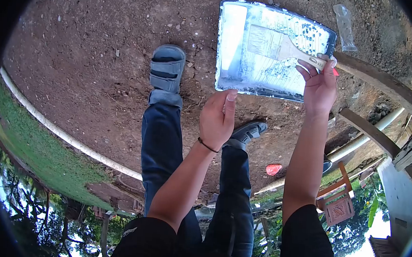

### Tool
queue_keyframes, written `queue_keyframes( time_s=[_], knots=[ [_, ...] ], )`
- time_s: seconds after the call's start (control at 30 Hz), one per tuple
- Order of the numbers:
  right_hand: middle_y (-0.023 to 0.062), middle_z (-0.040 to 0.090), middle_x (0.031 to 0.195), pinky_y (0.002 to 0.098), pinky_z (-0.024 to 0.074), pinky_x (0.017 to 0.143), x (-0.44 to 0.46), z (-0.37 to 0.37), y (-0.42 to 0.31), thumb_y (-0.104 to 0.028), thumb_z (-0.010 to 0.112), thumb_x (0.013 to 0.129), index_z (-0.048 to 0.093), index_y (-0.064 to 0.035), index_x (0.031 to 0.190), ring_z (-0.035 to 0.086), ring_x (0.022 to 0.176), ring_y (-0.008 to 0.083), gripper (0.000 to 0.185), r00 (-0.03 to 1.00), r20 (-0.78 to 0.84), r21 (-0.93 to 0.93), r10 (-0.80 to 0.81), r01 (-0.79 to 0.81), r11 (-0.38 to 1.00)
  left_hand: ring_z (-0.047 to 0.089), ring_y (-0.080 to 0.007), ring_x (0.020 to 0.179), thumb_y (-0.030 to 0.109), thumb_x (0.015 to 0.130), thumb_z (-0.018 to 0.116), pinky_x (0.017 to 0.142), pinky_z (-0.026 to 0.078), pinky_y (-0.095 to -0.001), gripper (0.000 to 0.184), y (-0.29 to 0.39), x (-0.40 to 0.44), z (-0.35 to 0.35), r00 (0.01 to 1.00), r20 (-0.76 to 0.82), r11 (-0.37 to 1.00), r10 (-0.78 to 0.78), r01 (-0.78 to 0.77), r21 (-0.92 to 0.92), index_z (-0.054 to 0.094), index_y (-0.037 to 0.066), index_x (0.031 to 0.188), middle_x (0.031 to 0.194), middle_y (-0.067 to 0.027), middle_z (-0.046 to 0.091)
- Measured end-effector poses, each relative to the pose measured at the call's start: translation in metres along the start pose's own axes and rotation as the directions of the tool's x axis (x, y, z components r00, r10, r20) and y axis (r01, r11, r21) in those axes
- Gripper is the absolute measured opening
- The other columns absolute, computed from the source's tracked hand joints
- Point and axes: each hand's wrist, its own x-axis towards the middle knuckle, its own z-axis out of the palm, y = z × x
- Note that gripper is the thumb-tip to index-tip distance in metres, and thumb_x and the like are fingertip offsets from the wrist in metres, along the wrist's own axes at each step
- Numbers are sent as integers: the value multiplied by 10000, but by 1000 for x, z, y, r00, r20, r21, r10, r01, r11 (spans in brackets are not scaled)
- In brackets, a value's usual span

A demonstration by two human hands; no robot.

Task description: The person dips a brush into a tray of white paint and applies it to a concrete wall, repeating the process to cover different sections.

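My right hand (320, 86) is closed around the handle of a wide flat paintbrush (288, 48), palm turned up. The brush's broad bristles point left over the paint tray (292, 93). White paint coats the tray's inside, with dark specks showing through at its far right. At the tray's near edge, my left hand (217, 117) has its fingers curled and its thumb against the rim, apparently gripping it. Its fingertips are partly hidden.
Bare brown soil surrounds the tray. A clear plastic piece (345, 28) lies beyond its right corner. Wooden beams (381, 81) stand at the right. A red object (273, 169) lies near my right forearm, and a wooden chair (339, 202) is farther right.
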Motion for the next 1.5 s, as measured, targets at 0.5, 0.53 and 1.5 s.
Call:
queue_keyframes(
  time_s=[0.5, 0.53, 1.5],
  knots=[
    [140, 519, 1024, 410, 402, 816, 2, 0, -38, -356, 358, 954, 507, -61, 979, 480, 926, 273, 332, 744, 622, 652, -245, -319, 687, 586, -321, 800, 190, 920, 449, 719, 461, -379, 244, 1, 1, 5, 999, 23, 999, 33, -34, 30, 607, 5, 938, 847, -157, 614],
    [127, 512, 984, 395, 403, 789, 4, -1, -38, -355, 352, 956, 505, -61, 976, 478, 899, 261, 332, 729, 637, 644, -250, -326, 692, 586, -322, 799, 187, 918, 452, 720, 460, -380, 241, 1, 1, 6, 999, 23, 999, 29, -30, 29, 607, 5, 939, 845, -158, 613],
    [195, 583, 934, 347, 566, 690, -10, -54, 6, -247, 507, 914, 480, 79, 1054, 636, 830, 302, 357, 918, -396, 150, -1, 66, 986, 587, -329, 807, 190, 919, 442, 717, 459, -381, 250, 50, 11, 29, 985, 87, 977, 151, -162, 138, 602, 1, 955, 868, -167, 615]
  ],
)
